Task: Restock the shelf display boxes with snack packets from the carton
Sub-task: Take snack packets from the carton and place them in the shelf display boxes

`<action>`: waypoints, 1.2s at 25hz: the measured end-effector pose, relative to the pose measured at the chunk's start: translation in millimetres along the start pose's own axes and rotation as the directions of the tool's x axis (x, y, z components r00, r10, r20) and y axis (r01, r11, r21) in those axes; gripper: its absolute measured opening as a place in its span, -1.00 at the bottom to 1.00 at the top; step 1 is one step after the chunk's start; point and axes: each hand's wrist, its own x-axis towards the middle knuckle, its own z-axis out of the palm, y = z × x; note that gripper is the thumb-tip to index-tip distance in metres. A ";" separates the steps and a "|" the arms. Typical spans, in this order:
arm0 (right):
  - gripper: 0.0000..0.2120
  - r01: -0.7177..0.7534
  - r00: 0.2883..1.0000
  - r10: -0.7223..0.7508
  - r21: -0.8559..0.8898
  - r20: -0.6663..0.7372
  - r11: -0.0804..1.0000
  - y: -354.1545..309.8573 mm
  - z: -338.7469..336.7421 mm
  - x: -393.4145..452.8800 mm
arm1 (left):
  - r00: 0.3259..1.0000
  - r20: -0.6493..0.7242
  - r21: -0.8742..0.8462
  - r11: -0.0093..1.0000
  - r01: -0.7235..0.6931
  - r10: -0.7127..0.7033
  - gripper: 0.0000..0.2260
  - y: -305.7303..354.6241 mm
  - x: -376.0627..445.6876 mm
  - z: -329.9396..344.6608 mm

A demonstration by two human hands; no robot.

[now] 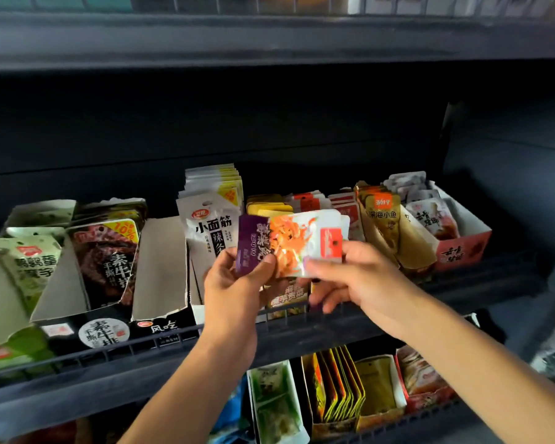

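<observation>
Two bare forearms reach up from below. The left hand (237,283) and right hand (356,277) both pinch one snack packet (289,241) (purple and orange) between curled fingers, before the shelf's display boxes (462,248).

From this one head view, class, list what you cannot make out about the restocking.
- The carton: nowhere in the head view.
- How many packets the hands hold: they overlap, and the left hand and right hand cover their lower edges.
- The display box below them: mostly behind the hands.
- Top shelf: cut off, blurred.
</observation>
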 end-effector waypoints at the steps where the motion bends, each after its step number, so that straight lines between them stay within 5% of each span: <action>1: -0.75 0.005 0.991 -0.003 0.016 -0.131 1.000 -1.6 -4.8 3.4 | 0.999 0.041 0.043 0.999 0.001 -0.002 -0.84 -2.5 -0.3 1.9; 4: -0.72 0.044 0.904 -0.054 -0.034 -0.425 0.998 -15.5 -42.0 18.0 | 0.972 0.164 0.371 0.902 -0.220 0.169 -0.88 -7.1 2.5 -4.8; 7: -0.76 -0.019 0.888 -0.135 -0.328 -0.439 0.945 -37.1 -88.7 32.9 | 0.829 0.399 0.731 0.410 -0.546 0.392 -0.90 -11.9 9.3 -25.5; 9: -0.91 -0.051 0.929 -0.138 -0.490 -0.342 0.870 -48.4 -103.8 41.7 | 0.742 0.568 0.765 0.104 -0.636 0.357 -0.81 -19.8 14.4 -35.2; 11: -0.92 -0.044 0.953 -0.138 -0.574 -0.270 0.818 -51.3 -95.8 51.0 | 0.708 0.649 0.744 -0.036 -0.667 0.278 -0.74 -30.1 16.5 -39.4; 16: -0.94 0.009 0.935 -0.179 -0.485 -0.306 0.874 -19.6 -46.9 80.5 | 0.689 0.676 0.726 -0.074 -0.684 0.261 -0.68 -31.8 18.6 -43.3; 21: -0.40 -0.023 0.839 -0.410 -0.777 -0.357 0.629 7.4 -26.1 67.7 | 0.675 0.695 0.711 -0.098 -0.696 0.248 -0.63 -30.5 17.2 -47.0; 23: -0.66 0.174 0.804 -0.588 -0.910 -0.090 0.377 11.0 -27.2 55.8 | 0.673 0.699 0.708 -0.104 -0.698 0.244 -0.62 -30.7 17.3 -46.5; 24: -0.79 0.222 0.851 -0.520 -0.944 0.066 0.243 10.7 -30.3 50.8 | 0.676 0.695 0.711 -0.101 -0.696 0.245 -0.61 -30.8 17.5 -46.8; 26: -0.58 0.237 0.961 -0.161 -0.970 0.225 0.056 10.9 -32.8 42.5 | 0.686 0.687 0.720 -0.094 -0.688 0.239 -0.61 -31.9 18.3 -47.4; 28: -0.42 0.227 0.971 0.096 -0.971 0.220 -0.074 12.9 -32.1 39.4 | 0.701 0.678 0.730 -0.086 -0.678 0.222 -0.61 -32.1 17.8 -47.1; 30: -0.18 0.238 0.964 0.147 -0.966 0.222 -0.105 16.8 -31.9 42.8 | 0.705 0.673 0.734 -0.084 -0.674 0.223 -0.60 -31.6 17.2 -47.0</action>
